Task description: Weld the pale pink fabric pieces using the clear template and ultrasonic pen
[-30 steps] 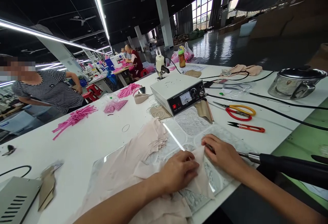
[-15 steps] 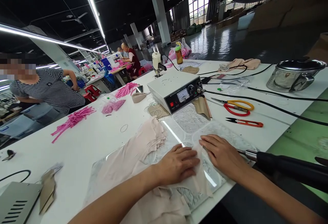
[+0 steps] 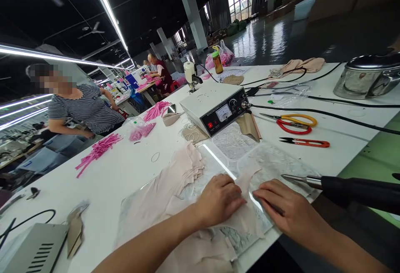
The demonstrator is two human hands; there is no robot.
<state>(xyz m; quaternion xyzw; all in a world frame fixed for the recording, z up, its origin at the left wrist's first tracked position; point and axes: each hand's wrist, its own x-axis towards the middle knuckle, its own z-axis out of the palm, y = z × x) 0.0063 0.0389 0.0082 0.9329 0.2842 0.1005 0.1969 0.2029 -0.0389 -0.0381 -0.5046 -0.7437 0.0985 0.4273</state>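
A thin pale pink fabric piece (image 3: pixel 248 219) lies on a clear sheet (image 3: pixel 283 160) over a marbled surface. My left hand (image 3: pixel 220 200) rests on this piece, its fingers curled down and gripping the cloth. Just right of the fabric, my right hand (image 3: pixel 286 206) has its fingers stretched out side by side, tips near the cloth's edge, with a gap above the thumb. A layered stack of pale pink fabric (image 3: pixel 175 173) lies beyond my left forearm; more pieces (image 3: pixel 200 252) are in front of it. Right of my right hand is a black-handled tool with a pointed metal tip (image 3: pixel 300 179).
A control box with a dial (image 3: pixel 215 106) stands behind the sheet, its cable running right. Red-and-yellow-handled scissors (image 3: pixel 295 123), orange thread snips (image 3: pixel 308 141) and a metal-lidded pot (image 3: pixel 365 79) sit on the right. Pink strips (image 3: pixel 100 152) lie left. A person in stripes (image 3: pixel 89 108) stands beyond.
My left fingers have curled in from lying flat. My right hand has moved right and nearer, off the cloth, whose far corner now shows. The view has shifted slightly.
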